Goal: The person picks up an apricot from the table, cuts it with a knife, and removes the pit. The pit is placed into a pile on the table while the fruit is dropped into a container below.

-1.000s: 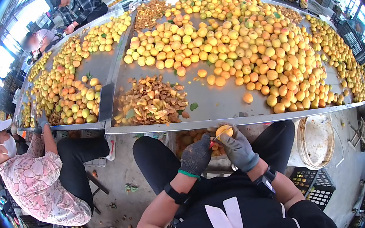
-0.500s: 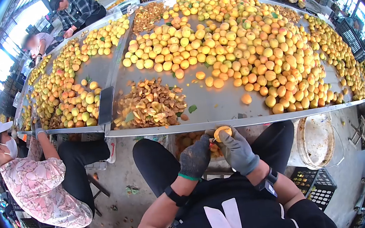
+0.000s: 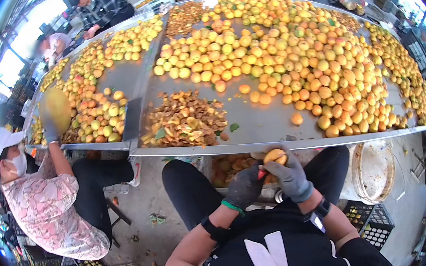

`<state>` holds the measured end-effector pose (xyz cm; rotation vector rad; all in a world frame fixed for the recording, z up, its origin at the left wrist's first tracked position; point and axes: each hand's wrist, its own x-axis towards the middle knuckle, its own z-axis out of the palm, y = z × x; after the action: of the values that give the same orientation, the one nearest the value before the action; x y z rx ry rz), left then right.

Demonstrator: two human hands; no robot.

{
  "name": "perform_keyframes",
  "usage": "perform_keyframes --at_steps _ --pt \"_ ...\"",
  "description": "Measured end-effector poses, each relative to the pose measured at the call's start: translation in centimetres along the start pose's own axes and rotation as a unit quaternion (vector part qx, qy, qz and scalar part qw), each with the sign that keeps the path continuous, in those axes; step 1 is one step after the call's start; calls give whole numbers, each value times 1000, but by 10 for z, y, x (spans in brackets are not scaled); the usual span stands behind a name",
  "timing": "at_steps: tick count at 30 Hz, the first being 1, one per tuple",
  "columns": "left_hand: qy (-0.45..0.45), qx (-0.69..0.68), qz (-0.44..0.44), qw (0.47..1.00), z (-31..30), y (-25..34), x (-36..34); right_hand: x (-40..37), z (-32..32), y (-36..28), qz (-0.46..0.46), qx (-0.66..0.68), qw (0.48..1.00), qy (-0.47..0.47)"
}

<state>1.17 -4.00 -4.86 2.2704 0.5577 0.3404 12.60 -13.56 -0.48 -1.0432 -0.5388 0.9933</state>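
Both my hands wear grey gloves and meet in front of the table edge, above my lap. My right hand (image 3: 292, 175) grips an orange-yellow apricot (image 3: 275, 157) in its fingers. My left hand (image 3: 244, 186) is closed around a small red-handled tool (image 3: 261, 172), held close against the fruit; its working end is hidden. Below and behind my hands, a container of apricot pieces (image 3: 225, 167) shows under the table edge.
The metal table (image 3: 254, 128) carries a large heap of apricots (image 3: 315, 63) and a pile of pits and scraps (image 3: 185, 120). A co-worker in a pink shirt (image 3: 49, 214) sits at left. A dirty white bucket (image 3: 375, 172) and black crates (image 3: 367, 220) stand at right.
The apricot has turned in my right hand, from its round face showing to a tilted side. The left co-worker's hand now has a blurred yellowish oval thing above it. The view has shifted slightly.
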Motion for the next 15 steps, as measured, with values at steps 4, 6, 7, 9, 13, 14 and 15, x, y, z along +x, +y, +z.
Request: perform_keyframes --at_steps 4,6,7,9,13,14,15 --pt "-5 -40 34 999 12 -10 -6 -2 -1 -1 -24 45 998 -42" --pt "-4 -47 16 999 16 -11 -7 -7 -17 16 -3 44 999 -21" --pt "-23 -60 10 998 11 -6 -6 -9 2 3 -14 100 994 -31" --pt "-36 -67 0 997 -2 -3 -4 -5 7 3 -30 98 993 -56" --pt "-79 -86 17 993 -22 -5 -3 2 6 -1 -16 9 1000 15" --pt "-66 -123 8 990 -28 -7 -5 9 1 2 -30 75 996 46" --pt "-55 -162 1 985 -37 -6 -5 14 -7 4 -45 139 986 79"
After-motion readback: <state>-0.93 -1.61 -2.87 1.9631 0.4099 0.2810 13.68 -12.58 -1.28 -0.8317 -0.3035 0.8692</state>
